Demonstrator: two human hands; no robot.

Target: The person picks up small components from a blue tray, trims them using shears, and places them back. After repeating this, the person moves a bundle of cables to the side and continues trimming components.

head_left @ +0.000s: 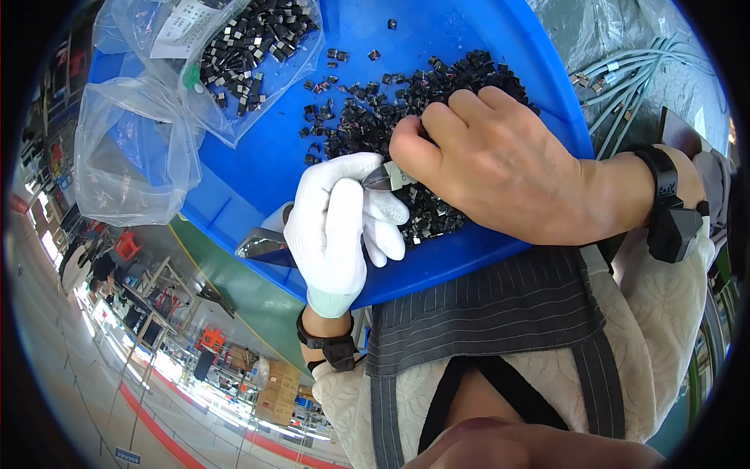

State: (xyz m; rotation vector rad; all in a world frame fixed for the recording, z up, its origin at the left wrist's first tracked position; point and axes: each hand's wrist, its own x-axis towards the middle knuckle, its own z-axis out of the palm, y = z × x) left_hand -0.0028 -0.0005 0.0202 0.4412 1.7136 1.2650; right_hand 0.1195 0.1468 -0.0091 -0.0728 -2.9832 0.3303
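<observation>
Grey-and-pale piece (pixel 399 177), over the blue tray (pixel 355 22): I find the left hand (pixel 336 223) pinching it; I cannot tell what the right hand (pixel 500 168) grips. A slackened pinch could lose it among black parts (pixel 359 141).

I can see a white glove (pixel 324 242) on the left hand (pixel 336 227), chunky black wristbands (pixel 673 234) on both wrists, cream patterned sleeves (pixel 660 313) and, lower centre, a charcoal pinstriped apron (pixel 484 313) above a black-edged V neckline (pixel 523 395).

pale strip (pixel 399 176) — ends hidden by left fingers (pixel 359 166) and right fingers (pixel 416 150)
</observation>
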